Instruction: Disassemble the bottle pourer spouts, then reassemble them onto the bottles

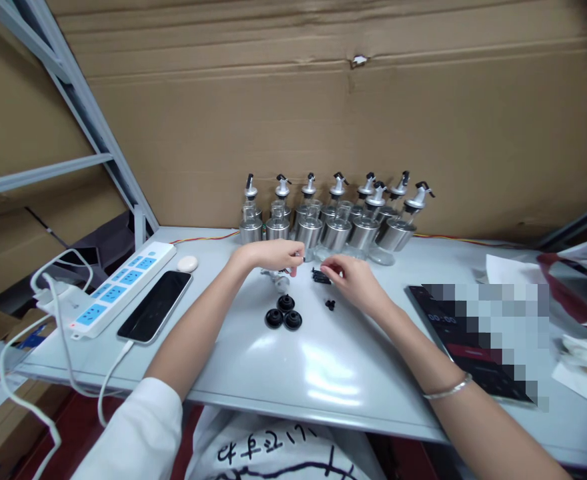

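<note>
My left hand (279, 255) is closed with bent fingers above several silver pourer parts (281, 284). A tiny dark bit shows at its fingertips, too small to name. My right hand (349, 275) is closed in a pinch beside several thin black pieces (319, 275). Whatever is between its fingertips is hidden. Nearer to me, three round black stoppers (286, 313) sit close together. A small cluster of black bits (330, 305) lies below my right hand.
Several glass-and-steel bottles (310, 233) stand behind my hands; some have silver pourers (338, 185). A power strip (123, 287), white disc (187, 264) and phone (156, 307) are at left. A tablet (453, 333) lies at right. Cardboard (293, 120) backs the table.
</note>
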The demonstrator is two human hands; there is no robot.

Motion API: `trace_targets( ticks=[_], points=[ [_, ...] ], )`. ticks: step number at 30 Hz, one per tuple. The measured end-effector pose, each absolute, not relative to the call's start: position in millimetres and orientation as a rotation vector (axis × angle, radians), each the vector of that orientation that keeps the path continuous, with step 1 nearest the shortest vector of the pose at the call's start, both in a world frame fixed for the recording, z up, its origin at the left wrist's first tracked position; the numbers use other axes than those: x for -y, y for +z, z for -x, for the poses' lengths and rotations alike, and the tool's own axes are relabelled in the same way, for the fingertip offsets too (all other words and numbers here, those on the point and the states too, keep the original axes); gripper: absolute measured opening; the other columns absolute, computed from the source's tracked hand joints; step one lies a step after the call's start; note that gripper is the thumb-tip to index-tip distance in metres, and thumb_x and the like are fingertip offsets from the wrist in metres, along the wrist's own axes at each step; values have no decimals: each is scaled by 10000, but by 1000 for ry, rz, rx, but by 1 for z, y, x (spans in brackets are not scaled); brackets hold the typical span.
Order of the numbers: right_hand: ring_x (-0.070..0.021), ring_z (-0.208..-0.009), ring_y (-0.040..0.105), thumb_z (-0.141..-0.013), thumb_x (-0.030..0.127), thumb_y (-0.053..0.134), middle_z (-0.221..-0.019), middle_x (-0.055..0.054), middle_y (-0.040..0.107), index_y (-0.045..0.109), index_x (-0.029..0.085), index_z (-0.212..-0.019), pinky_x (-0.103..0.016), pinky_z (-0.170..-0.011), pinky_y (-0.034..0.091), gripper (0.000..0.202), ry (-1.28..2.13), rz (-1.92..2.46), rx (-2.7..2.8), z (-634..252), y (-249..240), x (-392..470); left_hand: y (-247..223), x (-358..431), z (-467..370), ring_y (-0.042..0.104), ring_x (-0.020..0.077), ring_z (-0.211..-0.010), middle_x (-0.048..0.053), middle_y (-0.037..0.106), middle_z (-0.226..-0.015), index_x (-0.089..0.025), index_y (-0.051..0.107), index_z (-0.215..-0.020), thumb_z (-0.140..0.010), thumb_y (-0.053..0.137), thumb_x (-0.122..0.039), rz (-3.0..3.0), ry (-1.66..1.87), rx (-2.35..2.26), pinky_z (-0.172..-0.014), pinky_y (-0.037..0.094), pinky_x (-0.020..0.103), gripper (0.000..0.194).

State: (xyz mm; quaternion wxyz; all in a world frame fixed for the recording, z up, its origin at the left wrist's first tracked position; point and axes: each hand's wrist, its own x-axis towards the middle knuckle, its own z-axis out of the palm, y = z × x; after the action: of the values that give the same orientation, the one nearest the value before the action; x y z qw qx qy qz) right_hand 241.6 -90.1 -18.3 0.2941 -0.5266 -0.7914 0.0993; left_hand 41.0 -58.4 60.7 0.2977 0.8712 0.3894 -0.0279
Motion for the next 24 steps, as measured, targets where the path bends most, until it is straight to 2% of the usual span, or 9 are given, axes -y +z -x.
trace_targets(
  ticks=[3,10,14,17,20,24],
  points=[
    [-149,-629,528,-877,283,488,-720,-32,618,624,182,-835,-255,-602,395,175,267,1187,2094,-235,-10,100,62,60,-44,510,114,-743,15,649,-878,-160,553,-837,-856,423,-296,-2312,-72,-876,-633,345,216,190],
    [-138,-629,517,-937,307,354,-731,-30,593,543,193,-839,-249,-609,391,242,290,1065,2086,-223,-7,113,62,62,-40,534,102,-737,26,648,-777,-143,624,-822,-823,528,-369,-1978,54,-670,-609,351,205,245],
    [-130,-586,465,-948,424,279,-642,-1,501,450,206,-720,-251,-580,374,359,411,1066,2018,-220,-5,115,67,65,-41,502,89,-671,15,627,-752,-135,610,-792,-786,577,-341,-2027,106,-712,-584,346,204,208],
    [-109,-517,391,-925,515,271,-552,30,398,368,209,-617,-245,-525,339,445,660,1105,1936,-223,-3,113,74,66,-38,496,96,-631,0,595,-692,-138,603,-776,-769,580,-328,-2201,72,-846,-569,342,211,192],
    [-96,-480,358,-878,541,364,-509,43,385,473,185,-620,-241,-495,320,453,949,1162,1987,-234,0,107,79,66,-31,519,113,-671,4,610,-730,-147,622,-793,-756,579,-339,-2363,28,-1005,-582,341,213,199],
    [-130,-596,503,-765,459,564,-654,-14,582,635,156,-739,-266,-590,410,313,998,1193,2102,-249,2,100,82,63,-24,543,137,-791,20,636,-873,-159,646,-827,-743,584,-371,-2406,-17,-1077,-632,355,209,237]
  ],
)
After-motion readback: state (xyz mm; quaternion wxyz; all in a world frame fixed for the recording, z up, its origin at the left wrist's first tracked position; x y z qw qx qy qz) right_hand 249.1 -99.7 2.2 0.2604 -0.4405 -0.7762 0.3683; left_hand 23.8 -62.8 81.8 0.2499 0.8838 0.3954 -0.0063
